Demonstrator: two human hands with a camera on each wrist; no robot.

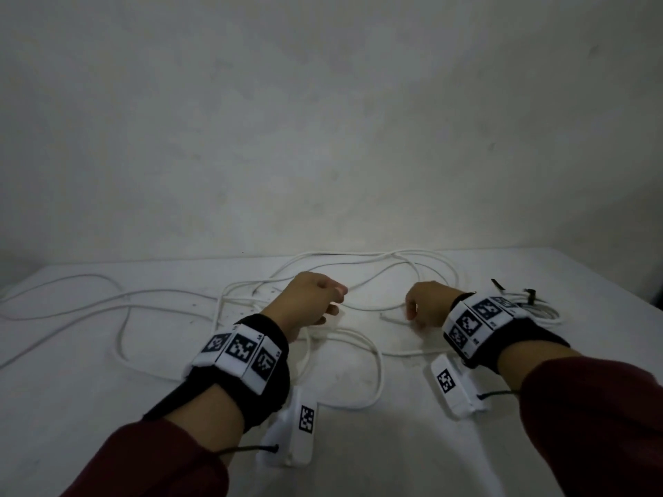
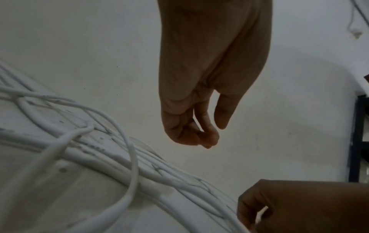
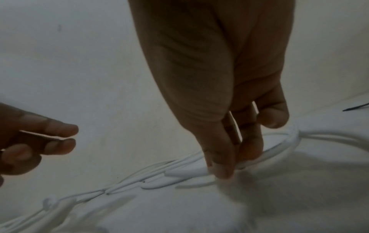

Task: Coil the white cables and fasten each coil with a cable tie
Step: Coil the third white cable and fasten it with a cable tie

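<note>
Long white cables [image 1: 358, 252] lie in loose tangled loops across the white table [image 1: 430, 453]. My right hand [image 1: 412, 317] points down at the table's middle and pinches one strand of white cable [image 3: 179, 171] between thumb and fingertips [image 3: 249, 151]. My left hand [image 1: 335, 303] hovers a little to its left with fingers loosely curled, holding nothing; in the left wrist view the left hand [image 2: 211, 135] hangs above a cable bundle [image 2: 111, 156]. Black cable ties [image 1: 498, 283] lie at the far right.
A bundled white cable [image 1: 545, 312] lies partly hidden behind my right wristband, beside the ties. A plain grey wall [image 1: 323, 120] rises directly behind the table. A dark frame [image 2: 357, 138] stands past the table's right edge.
</note>
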